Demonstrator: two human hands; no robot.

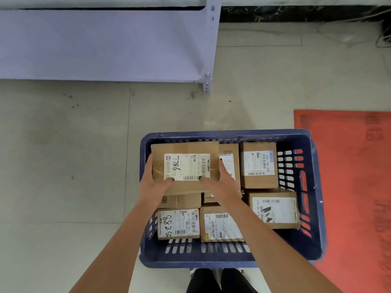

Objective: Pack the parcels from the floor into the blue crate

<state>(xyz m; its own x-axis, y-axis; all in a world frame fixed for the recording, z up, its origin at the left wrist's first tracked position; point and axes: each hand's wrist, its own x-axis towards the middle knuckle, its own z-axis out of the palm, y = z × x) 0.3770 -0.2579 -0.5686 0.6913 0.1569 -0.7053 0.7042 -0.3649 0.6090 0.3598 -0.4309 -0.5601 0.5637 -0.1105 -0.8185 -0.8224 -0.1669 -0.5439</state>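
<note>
Both hands gripping parcel over far-left of crate, L hand on left edge, R hand on right edge, other parcels inside, red mat at right

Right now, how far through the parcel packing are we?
Nearly done, it seems. Several labelled parcels already lie in the blue crate. Both hands, left hand and right hand, hold the parcel marked 7786 over its far left corner. No parcels show on the floor.

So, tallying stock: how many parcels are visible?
7. Held parcel; far middle; far right; right; near middle; near left; one underneath. More may be hidden.
</note>
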